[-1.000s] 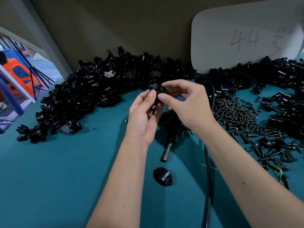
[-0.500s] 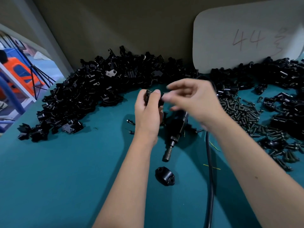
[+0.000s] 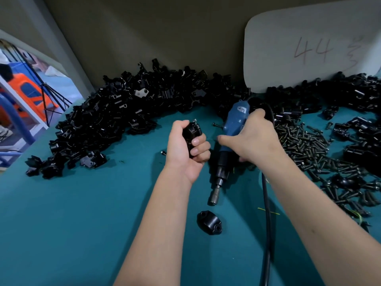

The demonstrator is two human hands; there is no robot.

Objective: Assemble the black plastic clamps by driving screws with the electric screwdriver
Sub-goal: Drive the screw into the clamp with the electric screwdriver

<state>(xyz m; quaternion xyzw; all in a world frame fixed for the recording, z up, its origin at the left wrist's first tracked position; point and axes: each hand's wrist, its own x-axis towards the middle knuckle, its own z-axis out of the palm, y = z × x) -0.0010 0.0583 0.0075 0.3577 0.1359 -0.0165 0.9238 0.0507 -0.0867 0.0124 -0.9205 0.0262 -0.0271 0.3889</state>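
A left hand (image 3: 185, 149) curls around a black clamp (image 3: 191, 133) with a screw (image 3: 194, 121) standing at its top, just left of the right hand (image 3: 254, 139), which wraps the blue body of the electric screwdriver (image 3: 225, 149). The tool's tip points toward the near edge, with a loose clamp half (image 3: 209, 222) lying just beyond it. A heap of clamp parts (image 3: 115, 120) rings the far left, screws (image 3: 309, 149) spread right; bare teal table (image 3: 61, 223) lies near left.
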